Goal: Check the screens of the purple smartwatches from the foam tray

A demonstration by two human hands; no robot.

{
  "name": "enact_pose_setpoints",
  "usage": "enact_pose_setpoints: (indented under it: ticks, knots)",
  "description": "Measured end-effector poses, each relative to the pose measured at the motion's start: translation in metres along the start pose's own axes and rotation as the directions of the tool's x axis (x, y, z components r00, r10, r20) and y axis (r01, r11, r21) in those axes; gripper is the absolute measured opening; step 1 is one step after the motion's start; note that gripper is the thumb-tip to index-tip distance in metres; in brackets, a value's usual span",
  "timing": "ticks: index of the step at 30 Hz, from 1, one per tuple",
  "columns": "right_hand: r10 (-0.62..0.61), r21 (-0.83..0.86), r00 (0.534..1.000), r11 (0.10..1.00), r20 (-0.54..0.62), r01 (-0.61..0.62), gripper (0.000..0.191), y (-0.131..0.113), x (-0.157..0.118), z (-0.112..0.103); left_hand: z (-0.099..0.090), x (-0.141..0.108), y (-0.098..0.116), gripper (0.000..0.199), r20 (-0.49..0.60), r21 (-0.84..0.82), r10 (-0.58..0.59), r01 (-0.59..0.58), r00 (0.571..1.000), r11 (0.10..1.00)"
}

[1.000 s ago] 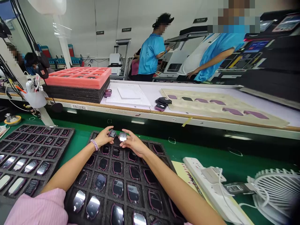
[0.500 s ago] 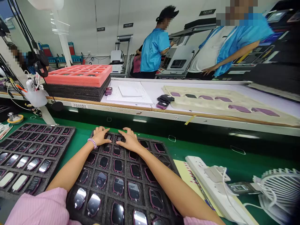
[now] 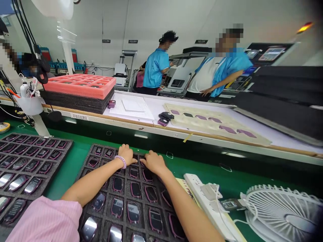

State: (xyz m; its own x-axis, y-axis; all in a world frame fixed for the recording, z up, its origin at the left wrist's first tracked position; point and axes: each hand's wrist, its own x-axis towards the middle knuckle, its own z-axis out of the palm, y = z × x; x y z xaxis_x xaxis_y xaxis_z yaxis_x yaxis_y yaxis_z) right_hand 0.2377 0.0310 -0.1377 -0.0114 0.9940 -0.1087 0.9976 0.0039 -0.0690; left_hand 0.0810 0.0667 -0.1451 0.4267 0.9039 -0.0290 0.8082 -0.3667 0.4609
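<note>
A black foam tray [image 3: 125, 193] with rows of purple-framed watches lies before me on the green bench. My left hand [image 3: 127, 154], wearing a braided band at the wrist, rests on its far row with the thumb stretched out rightward. Beside it, my right hand [image 3: 153, 163] lies over the same row, thumb pointing left. Both hands are open, and the watches under them are mostly hidden. Left of my hands, a watch [image 3: 99, 150] in the far corner and its neighbour watch [image 3: 109, 153] show lit screens. A nearer watch [image 3: 135, 190] has a dark screen.
A second foam tray [image 3: 66, 148] of watches is at left. To the right are a white power strip [image 3: 195, 185] and a white fan [image 3: 275, 205]. The raised shelf holds a red foam tray [image 3: 108, 88], papers [image 3: 133, 104] and a beige mat [image 3: 199, 127]. Two people in blue stand beyond.
My hands have moved right along the far row, off the two watches with lit screens and onto those beside them. My view has shifted too.
</note>
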Motion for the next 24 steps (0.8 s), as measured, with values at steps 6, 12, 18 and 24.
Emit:
enact_pose_setpoints:
  ticks: [6, 12, 18, 24]
  knots:
    - [-0.067, 0.249, 0.997, 0.967, 0.046, 0.053, 0.014, 0.005, 0.000, 0.003, -0.037, -0.001, -0.002, 0.023, -0.069, -0.408, 0.010, -0.037, 0.998, 0.912]
    - [-0.340, 0.785, 0.940, 0.572, -0.038, 0.239, 0.032, -0.003, 0.003, -0.042, -0.118, -0.023, 0.005, 0.042, -0.189, -0.832, 0.139, -0.234, 0.972, 0.503]
    - [-0.235, 0.953, 0.924, -0.078, -0.303, 0.293, 0.057, -0.033, 0.016, -0.071, -0.127, -0.034, 0.005, 0.064, -0.221, -0.973, -0.007, -0.220, 0.975, 0.066]
    - [-0.220, 0.911, 0.931, -0.363, -0.290, 0.198, 0.055, -0.044, -0.003, -0.071, -0.119, -0.031, 0.001, 0.048, -0.250, -0.958, -0.059, -0.238, 0.967, 0.160]
